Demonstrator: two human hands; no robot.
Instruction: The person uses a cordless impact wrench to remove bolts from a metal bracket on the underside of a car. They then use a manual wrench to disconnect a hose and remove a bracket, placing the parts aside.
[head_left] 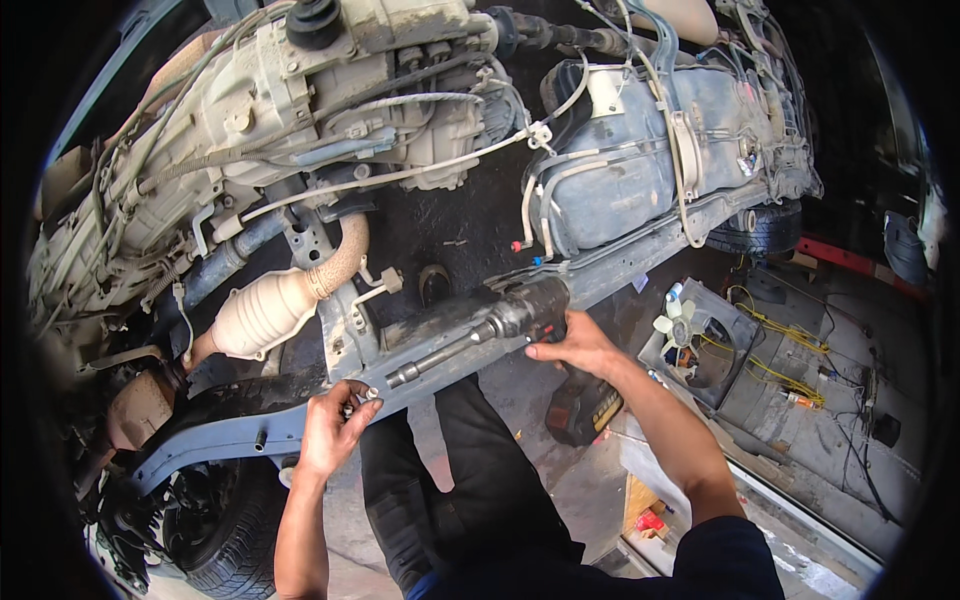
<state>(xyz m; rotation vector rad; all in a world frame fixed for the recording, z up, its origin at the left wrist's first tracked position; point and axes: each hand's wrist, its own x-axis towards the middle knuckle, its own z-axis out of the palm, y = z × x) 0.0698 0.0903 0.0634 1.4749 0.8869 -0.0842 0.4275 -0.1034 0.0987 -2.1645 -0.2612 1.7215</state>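
Observation:
My right hand [580,345] is wrapped around the handle of a cordless impact wrench [518,312]. The wrench lies along the vehicle's frame rail [420,368], its long extension and socket [415,370] pointing left; its battery [583,408] hangs below my hand. At the same rail, left of the socket, my left hand [335,425] is closed, with a small silver bolt [373,394] between thumb and fingers. More small metal pieces seem to sit in that hand, partly hidden by the fingers. Behind it is the grey crossmember [345,330].
A tan catalytic converter [262,315] and the gearbox [270,90] lie beyond the rail. Farther right are the dark fuel tank [615,190] and a tire [755,230]. A fan shroud [705,340] and a yellow cord [780,325] lie at right. Another tire [240,535] is lower left.

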